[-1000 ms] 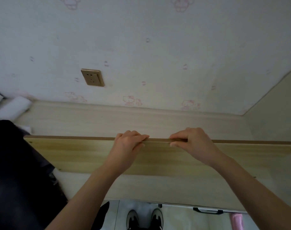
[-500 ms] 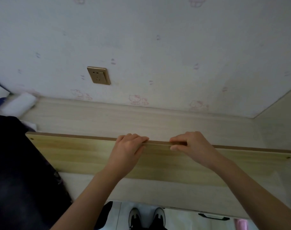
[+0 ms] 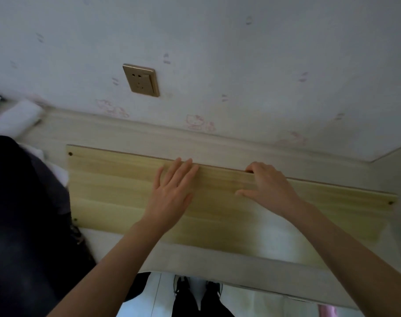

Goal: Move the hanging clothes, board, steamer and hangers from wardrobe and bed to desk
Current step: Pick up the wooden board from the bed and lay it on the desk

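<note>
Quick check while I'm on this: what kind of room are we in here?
Probably a bedroom, perhaps a child's: the wall has pale wallpaper with pink cartoon cats and a brass socket, above a light wood desk. Both hands are on the board, with dark clothes at left.

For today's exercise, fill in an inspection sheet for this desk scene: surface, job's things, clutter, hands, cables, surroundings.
Surface: pale desk, running along the wall.
Job's things: wooden board lying flat on the desk; dark clothes at its left end.
Clutter: white roll-shaped object, blurred, far left.
Hands: left hand flat on the board; right hand curled over its far edge.
Cables: nothing seen.
Surroundings: wall socket, patterned wallpaper, shoes on the floor below.
</note>
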